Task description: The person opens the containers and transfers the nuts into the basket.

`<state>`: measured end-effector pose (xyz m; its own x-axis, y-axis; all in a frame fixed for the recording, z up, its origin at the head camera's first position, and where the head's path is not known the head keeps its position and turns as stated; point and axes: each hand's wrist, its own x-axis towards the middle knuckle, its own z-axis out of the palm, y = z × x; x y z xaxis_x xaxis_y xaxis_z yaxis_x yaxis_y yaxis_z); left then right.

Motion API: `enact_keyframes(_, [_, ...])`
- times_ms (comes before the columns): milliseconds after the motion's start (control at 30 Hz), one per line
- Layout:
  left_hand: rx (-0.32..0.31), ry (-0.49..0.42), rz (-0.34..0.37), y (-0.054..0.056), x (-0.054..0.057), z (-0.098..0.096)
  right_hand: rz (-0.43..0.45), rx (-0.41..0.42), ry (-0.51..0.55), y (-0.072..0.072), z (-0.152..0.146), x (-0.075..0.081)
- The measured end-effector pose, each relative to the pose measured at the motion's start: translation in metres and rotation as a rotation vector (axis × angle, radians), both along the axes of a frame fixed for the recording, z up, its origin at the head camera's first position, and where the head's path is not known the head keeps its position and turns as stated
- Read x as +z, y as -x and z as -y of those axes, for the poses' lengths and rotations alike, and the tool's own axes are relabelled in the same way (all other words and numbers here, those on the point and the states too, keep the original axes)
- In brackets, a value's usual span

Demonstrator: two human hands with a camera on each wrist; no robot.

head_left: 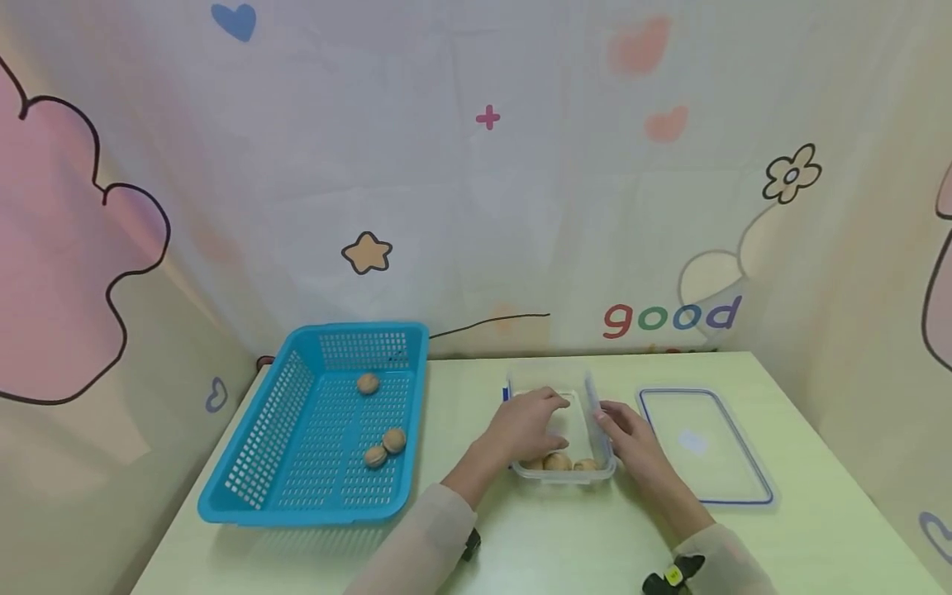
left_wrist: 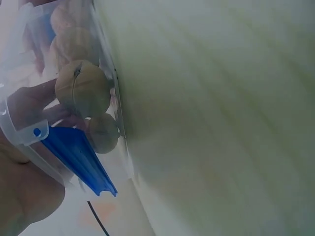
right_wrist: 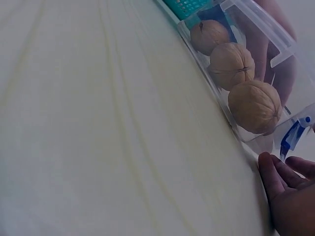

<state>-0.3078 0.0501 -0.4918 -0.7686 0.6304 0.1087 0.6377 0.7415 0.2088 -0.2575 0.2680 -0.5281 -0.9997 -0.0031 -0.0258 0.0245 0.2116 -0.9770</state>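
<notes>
A clear plastic container (head_left: 563, 477) with blue side latches stands on the table, several walnuts (head_left: 556, 461) along its near end. My left hand (head_left: 521, 423) reaches inside, thumb and index finger spread apart; the palm hides part of the walnuts below. In the left wrist view its fingers show through the wall, close beside a walnut (left_wrist: 82, 89). At the container's right side, my right hand (head_left: 632, 438) holds the wall near the rim. The right wrist view shows its fingertips (right_wrist: 266, 160) around the hanging end of a blue latch (right_wrist: 293, 135).
A blue perforated basket (head_left: 414, 397) stands to the left, with one walnut (head_left: 368, 383) toward its back and two walnuts (head_left: 394, 440) near its right wall. To the right lies a clear lid (head_left: 706, 446) with a blue seal. A printed curtain (head_left: 476, 207) hangs behind the table.
</notes>
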Motion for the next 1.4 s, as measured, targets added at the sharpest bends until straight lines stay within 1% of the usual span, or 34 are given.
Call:
enact_keyframes(67, [0.001, 0.062, -0.018, 0.0, 0.0, -0.002, 0.002, -0.001, -0.01, 0.001, 0.0, 0.0])
enact_keyframes(133, [0.002, 0.103, -0.031, 0.0, -0.001, -0.003, 0.008, -0.007, -0.012, 0.0, 0.001, 0.0])
enact_keyframes(200, [-0.007, 0.109, -0.034, -0.001, -0.002, -0.003, 0.01, -0.007, -0.013, -0.001, 0.001, 0.0])
enact_keyframes(300, [-0.035, 0.053, -0.031, -0.001, -0.002, -0.001, 0.002, -0.008, -0.011, -0.001, 0.002, 0.001])
enact_keyframes(400, [-0.082, -0.049, -0.003, 0.003, -0.001, 0.001, -0.01, -0.01, -0.015, -0.001, 0.001, 0.003])
enact_keyframes(467, [-0.113, -0.098, 0.054, 0.005, 0.001, 0.003, -0.01, -0.015, -0.015, -0.001, 0.0, 0.003])
enact_keyframes(533, [-0.141, -0.121, 0.125, 0.006, 0.005, 0.006, -0.005, -0.014, -0.013, -0.001, 0.0, 0.004])
enact_keyframes(633, [-0.153, -0.098, 0.233, 0.004, 0.013, 0.009, 0.007, -0.016, -0.013, 0.0, -0.001, 0.004])
enact_keyframes(733, [-0.154, -0.041, 0.279, 0.0, 0.019, 0.01, 0.015, -0.023, -0.016, 0.0, -0.001, 0.003])
enact_keyframes(867, [-0.17, 0.026, 0.259, -0.004, 0.023, 0.009, 0.023, -0.028, -0.012, 0.0, 0.0, 0.003])
enact_keyframes(933, [-0.178, 0.025, 0.24, -0.004, 0.023, 0.008, 0.025, -0.029, -0.012, 0.0, 0.0, 0.002])
enact_keyframes(1067, [-0.19, -0.011, 0.205, -0.004, 0.02, 0.008, 0.016, -0.033, -0.024, 0.001, 0.0, 0.001])
enact_keyframes(1133, [-0.193, -0.011, 0.195, -0.004, 0.018, 0.008, 0.011, -0.033, -0.026, 0.0, 0.0, 0.001])
enact_keyframes(1300, [-0.194, 0.042, 0.213, -0.003, 0.019, 0.008, 0.015, -0.028, -0.005, 0.0, 0.001, 0.002])
enact_keyframes(1400, [-0.19, 0.026, 0.224, -0.001, 0.019, 0.008, 0.012, -0.026, -0.002, -0.001, 0.0, 0.003])
